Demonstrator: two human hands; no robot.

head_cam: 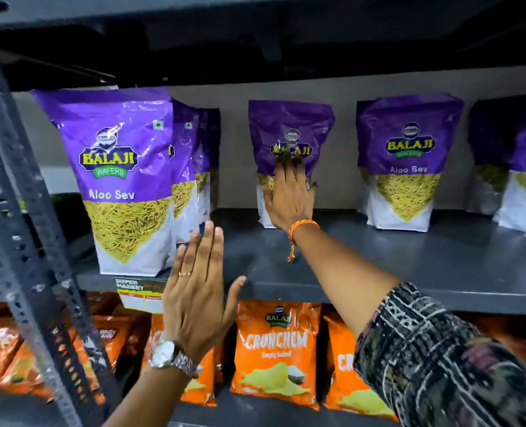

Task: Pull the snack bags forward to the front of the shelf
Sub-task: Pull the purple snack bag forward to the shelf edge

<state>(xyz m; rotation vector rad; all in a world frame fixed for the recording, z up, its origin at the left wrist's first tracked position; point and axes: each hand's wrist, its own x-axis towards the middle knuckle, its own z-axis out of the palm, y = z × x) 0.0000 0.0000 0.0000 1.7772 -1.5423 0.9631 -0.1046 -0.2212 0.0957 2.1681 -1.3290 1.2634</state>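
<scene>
Purple Balaji Aloo Sev bags stand upright on a grey metal shelf [409, 257]. One bag [123, 167] stands at the front edge on the left, with more bags [186, 167] lined up behind it. A single bag [289, 121] stands deep in the middle. My right hand [291, 198] reaches in and lies flat against its front, fingers spread upward over the logo. My left hand [197, 291] hovers open at the shelf's front edge, just right of the front bag, holding nothing. Another bag [406, 155] and further bags [523, 167] stand far back on the right.
A perforated metal upright [15, 211] rises at the left. The shelf above [255, 32] hangs low over the bags. Orange Crunchem bags [278, 349] fill the shelf below. A price label [138, 294] hangs on the front lip. Bare shelf lies between the middle bag and the front edge.
</scene>
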